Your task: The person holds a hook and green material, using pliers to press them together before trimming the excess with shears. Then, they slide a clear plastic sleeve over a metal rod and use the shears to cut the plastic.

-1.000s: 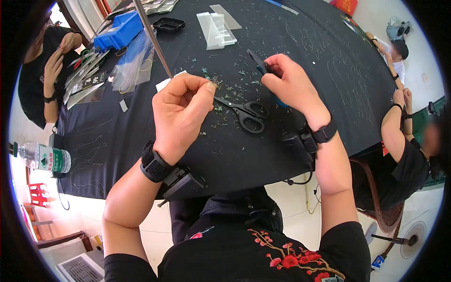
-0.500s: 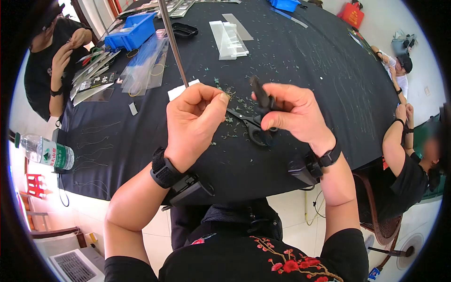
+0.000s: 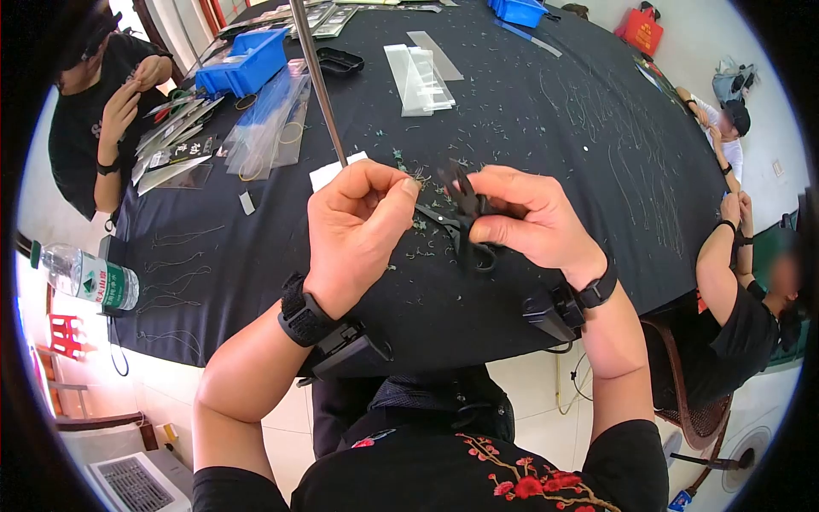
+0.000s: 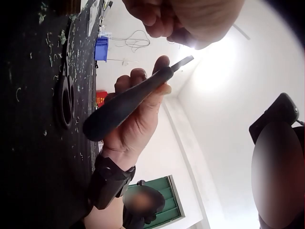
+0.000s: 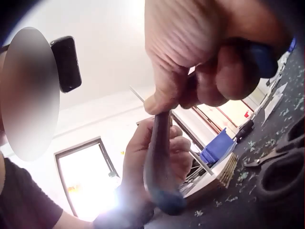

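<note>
My right hand (image 3: pixel 542 213) grips dark-handled pliers (image 3: pixel 465 200), their jaws spread and pointing away from me. One thick handle of the pliers (image 4: pixel 126 107) crosses the palm in the left wrist view. To the left, my left hand (image 3: pixel 358 222) pinches thumb against forefinger over a thin strand, mostly hidden by the fingertips. The pliers are a short way right of those fingertips. Below and behind the pliers, black scissors (image 3: pixel 439 219) lie on the black cloth, partly covered; their finger loops (image 5: pixel 286 174) show in the right wrist view. Small green clippings (image 3: pixel 418 252) surround them.
A metal rod (image 3: pixel 316 81) slants up past my left hand from a white block (image 3: pixel 326 175). Beyond lie clear plastic strips (image 3: pixel 418 81), a blue bin (image 3: pixel 243 64) and clear sleeves (image 3: pixel 264 128). A water bottle (image 3: pixel 85 275) stands left. Other people sit around the table.
My right hand has come left and lower, turning the pliers toward my left hand and over the scissors. The left hand keeps its pinch. The head view has shifted slightly.
</note>
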`<action>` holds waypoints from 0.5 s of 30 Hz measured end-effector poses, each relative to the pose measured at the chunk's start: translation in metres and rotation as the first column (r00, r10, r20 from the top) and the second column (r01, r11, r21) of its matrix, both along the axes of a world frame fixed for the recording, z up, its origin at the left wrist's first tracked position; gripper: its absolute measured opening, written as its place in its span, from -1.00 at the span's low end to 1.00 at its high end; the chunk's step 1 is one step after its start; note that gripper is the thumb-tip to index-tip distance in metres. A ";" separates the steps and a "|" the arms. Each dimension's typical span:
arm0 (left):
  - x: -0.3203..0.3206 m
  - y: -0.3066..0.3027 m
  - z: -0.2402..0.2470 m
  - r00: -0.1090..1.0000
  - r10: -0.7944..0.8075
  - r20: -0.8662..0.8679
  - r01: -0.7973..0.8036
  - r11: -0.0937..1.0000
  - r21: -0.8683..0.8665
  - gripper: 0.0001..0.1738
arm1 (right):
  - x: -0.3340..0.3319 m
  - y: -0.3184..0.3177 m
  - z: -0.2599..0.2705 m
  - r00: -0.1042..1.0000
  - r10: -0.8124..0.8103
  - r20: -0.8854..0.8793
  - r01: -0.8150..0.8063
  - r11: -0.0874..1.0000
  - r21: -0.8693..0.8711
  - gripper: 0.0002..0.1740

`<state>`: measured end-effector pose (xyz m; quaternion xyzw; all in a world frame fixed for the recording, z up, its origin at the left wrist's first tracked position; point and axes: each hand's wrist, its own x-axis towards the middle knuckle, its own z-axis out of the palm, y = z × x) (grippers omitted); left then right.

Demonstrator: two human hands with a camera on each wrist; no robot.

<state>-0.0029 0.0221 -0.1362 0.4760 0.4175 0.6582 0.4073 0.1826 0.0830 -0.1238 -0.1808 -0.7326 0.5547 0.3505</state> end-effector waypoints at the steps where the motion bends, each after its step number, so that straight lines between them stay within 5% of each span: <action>1: 0.000 0.000 0.000 1.000 0.007 0.004 -0.007 1.000 0.006 -0.94 | 0.000 -0.001 0.001 0.999 0.001 0.045 -0.004 0.998 0.066 -0.64; 15: 0.002 -0.002 0.000 0.998 -0.039 -0.053 0.038 0.999 -0.014 -0.94 | -0.005 -0.003 0.001 0.967 -0.146 0.207 0.074 0.945 0.319 -0.49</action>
